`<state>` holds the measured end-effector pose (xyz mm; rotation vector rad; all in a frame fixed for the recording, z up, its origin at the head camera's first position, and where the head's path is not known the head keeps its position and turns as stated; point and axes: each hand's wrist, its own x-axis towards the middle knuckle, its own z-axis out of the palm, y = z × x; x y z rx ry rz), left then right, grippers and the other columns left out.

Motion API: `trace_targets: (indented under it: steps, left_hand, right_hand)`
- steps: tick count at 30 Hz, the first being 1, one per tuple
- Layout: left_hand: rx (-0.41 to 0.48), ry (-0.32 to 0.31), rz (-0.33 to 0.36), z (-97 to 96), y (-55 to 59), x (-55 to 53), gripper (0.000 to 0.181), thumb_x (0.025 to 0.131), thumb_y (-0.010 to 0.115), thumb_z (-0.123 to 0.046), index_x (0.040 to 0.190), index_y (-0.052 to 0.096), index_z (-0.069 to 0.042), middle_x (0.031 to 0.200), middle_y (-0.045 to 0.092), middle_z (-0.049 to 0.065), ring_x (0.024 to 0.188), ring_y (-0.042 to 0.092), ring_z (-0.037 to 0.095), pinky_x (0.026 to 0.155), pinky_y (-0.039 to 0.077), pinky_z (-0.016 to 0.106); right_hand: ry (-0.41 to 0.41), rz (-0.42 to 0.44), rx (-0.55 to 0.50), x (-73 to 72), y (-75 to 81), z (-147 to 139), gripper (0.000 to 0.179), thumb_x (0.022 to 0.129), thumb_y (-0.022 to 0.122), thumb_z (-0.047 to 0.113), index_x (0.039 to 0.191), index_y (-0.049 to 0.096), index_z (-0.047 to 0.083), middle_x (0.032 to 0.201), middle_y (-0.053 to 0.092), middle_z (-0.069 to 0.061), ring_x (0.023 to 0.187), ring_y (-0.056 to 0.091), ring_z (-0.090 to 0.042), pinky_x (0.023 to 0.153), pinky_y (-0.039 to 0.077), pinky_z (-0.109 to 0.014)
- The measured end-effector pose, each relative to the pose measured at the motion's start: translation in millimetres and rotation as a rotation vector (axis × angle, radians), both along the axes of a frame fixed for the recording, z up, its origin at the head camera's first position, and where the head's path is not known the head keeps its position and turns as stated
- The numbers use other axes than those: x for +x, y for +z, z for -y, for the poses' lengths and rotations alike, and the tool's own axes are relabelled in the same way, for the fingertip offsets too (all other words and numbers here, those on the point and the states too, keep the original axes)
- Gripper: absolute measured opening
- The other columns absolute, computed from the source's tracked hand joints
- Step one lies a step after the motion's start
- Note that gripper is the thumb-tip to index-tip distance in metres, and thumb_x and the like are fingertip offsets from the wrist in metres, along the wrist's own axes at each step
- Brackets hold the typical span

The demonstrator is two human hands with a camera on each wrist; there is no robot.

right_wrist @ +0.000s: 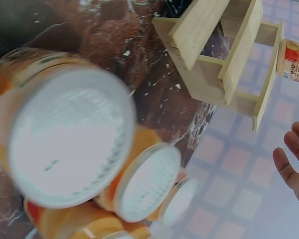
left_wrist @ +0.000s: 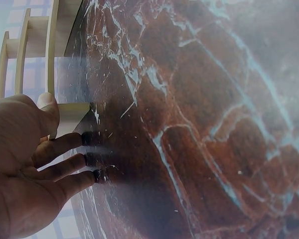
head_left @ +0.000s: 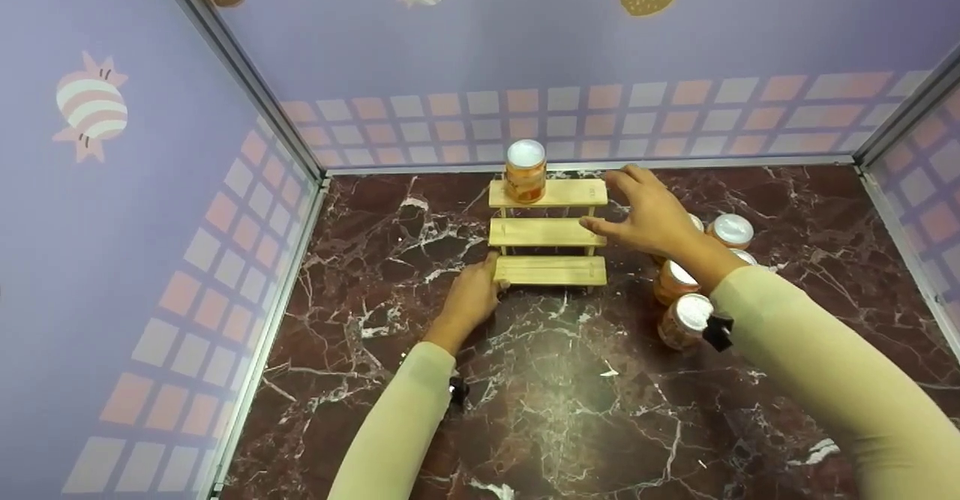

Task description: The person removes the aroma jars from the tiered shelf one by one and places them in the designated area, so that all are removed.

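Note:
A pale wooden three-step rack (head_left: 551, 232) stands near the back wall. One orange jar with a white lid (head_left: 526, 172) sits upright on the left part of its top step. My left hand (head_left: 471, 294) holds the left end of the lowest step, its thumb at the front edge. In the left wrist view, the left hand's other fingers (left_wrist: 72, 184) reach down to the tabletop. Beside the rack's right end, my right hand (head_left: 649, 211) is spread with nothing in it. Several similar jars (head_left: 684, 321) stand below and beside the right forearm, which partly covers them.
Dark red marbled tabletop (head_left: 570, 402) lies under everything. A patterned back wall (head_left: 450, 50) rises close behind the rack, and side walls bound the left and right. In the right wrist view, a blurred jar lid (right_wrist: 72, 139) fills the near left.

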<state>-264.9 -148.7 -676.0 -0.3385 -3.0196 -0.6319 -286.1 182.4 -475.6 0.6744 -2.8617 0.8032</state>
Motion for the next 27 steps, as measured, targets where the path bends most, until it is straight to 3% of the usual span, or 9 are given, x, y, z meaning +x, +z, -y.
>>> trace_targets:
  steps: [7, 13, 27]
  left_hand:
    - [0.006, 0.002, 0.004, 0.3, -0.1, 0.5, 0.063, 0.104, 0.077, -0.037, 0.158, 0.055, -0.012, 0.128, 0.080, 0.014, 0.118, 0.076, 0.041, 0.105, 0.062, 0.057]
    - [0.013, 0.008, 0.001, 0.5, -0.5, 0.8, 0.066, 0.104, 0.077, -0.038, 0.160, 0.055, -0.011, 0.132, 0.079, 0.013, 0.121, 0.076, 0.039, 0.108, 0.061, 0.054]
    - [-0.036, 0.005, -0.013, -0.9, -1.8, 1.2, 0.066, 0.107, 0.072, -0.043, 0.162, 0.052, -0.012, 0.130, 0.078, 0.017, 0.117, 0.076, 0.042, 0.106, 0.062, 0.057]
  right_hand:
    - [0.015, 0.012, -0.011, -14.2, 7.7, 18.6, 0.088, 0.092, 0.087, 0.056, 0.154, 0.058, 0.001, 0.135, 0.062, -0.021, 0.118, 0.062, -0.040, 0.102, 0.057, -0.062]
    - [0.004, 0.039, -0.038, -23.2, 11.4, 31.7, 0.090, 0.090, 0.088, 0.055, 0.156, 0.056, 0.003, 0.144, 0.061, -0.019, 0.133, 0.062, -0.042, 0.112, 0.054, -0.064]
    - [-0.014, 0.110, -0.048, -41.3, 16.7, 63.5, 0.090, 0.092, 0.088, 0.052, 0.156, 0.053, -0.001, 0.149, 0.058, -0.025, 0.136, 0.059, -0.045, 0.116, 0.053, -0.066]
